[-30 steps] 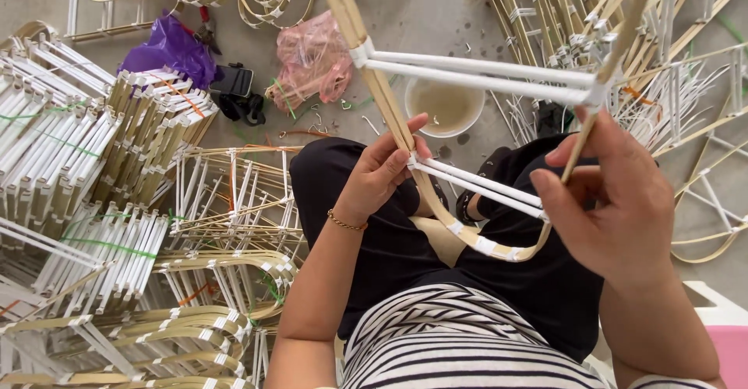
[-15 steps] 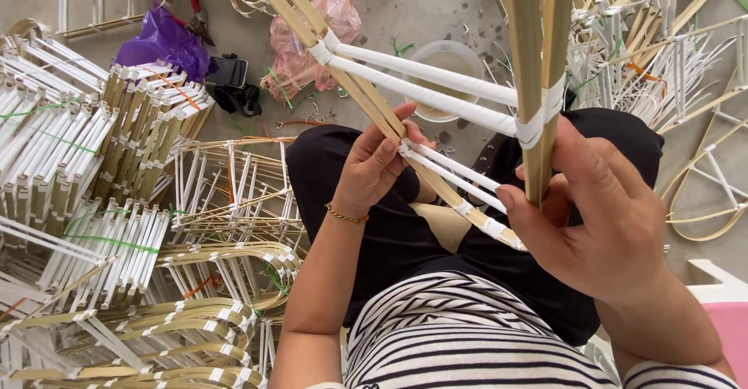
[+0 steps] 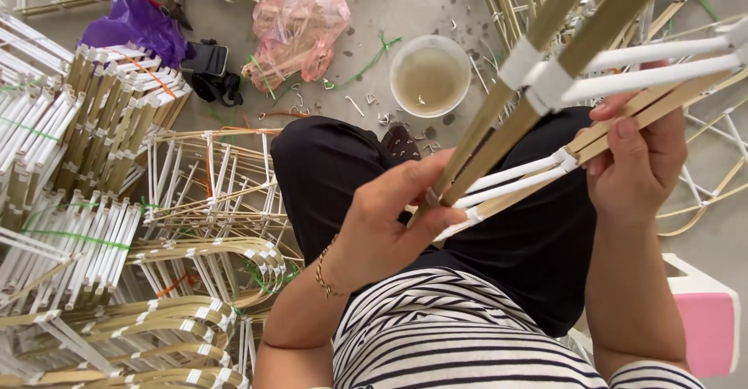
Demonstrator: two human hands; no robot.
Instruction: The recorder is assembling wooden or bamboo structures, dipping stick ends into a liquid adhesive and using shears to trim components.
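Note:
I hold a frame of bamboo strips and white rods over my lap, tilted up toward the camera. My left hand grips the lower ends of two bamboo strips where the white rods meet them. My right hand pinches the frame's other side, thumb on top of a bamboo strip near a white taped joint. Both hands are closed on the frame. I sit in black trousers and a striped top.
Stacks of finished bamboo frames fill the floor at left and more lean at top right. A white bowl of cloudy liquid, a pink plastic bag, a purple bag and a pink-and-white stool lie around me.
The frame has been turned and swung to the right. My left hand has shifted down to its lower end, and my right hand has moved up and right.

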